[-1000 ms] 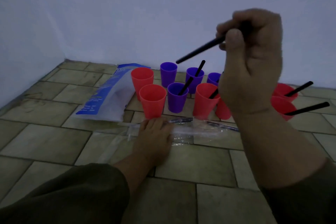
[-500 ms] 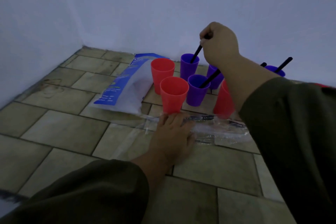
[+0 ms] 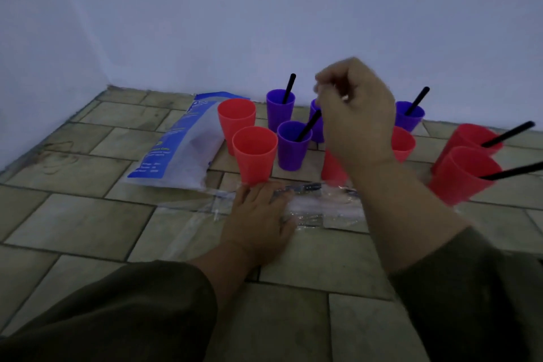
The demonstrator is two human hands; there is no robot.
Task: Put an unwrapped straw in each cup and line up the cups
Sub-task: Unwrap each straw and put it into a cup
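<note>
Red and purple cups stand in a loose cluster on the tiled floor. Two red cups point(image 3: 236, 117) point(image 3: 255, 153) at the left hold no straw. The back purple cup point(image 3: 280, 110) has a black straw point(image 3: 289, 87) in it, as do the front purple cup point(image 3: 293, 147), the right purple cup point(image 3: 409, 116) and two red cups point(image 3: 470, 141) point(image 3: 464, 175) at the far right. My right hand point(image 3: 357, 117) hovers over the cluster with curled fingers and no straw in it, hiding parts of some cups. My left hand point(image 3: 260, 216) presses flat on a clear straw pack point(image 3: 323, 203).
A blue and white plastic bag point(image 3: 182, 147) lies left of the cups. White walls meet in a corner at the back left. Bare floor tiles point(image 3: 88, 214) stretch to the left and in front of me.
My right hand put the black straw into the back purple cup, let it go and drew back to the right. My left hand stayed on the clear pack.
</note>
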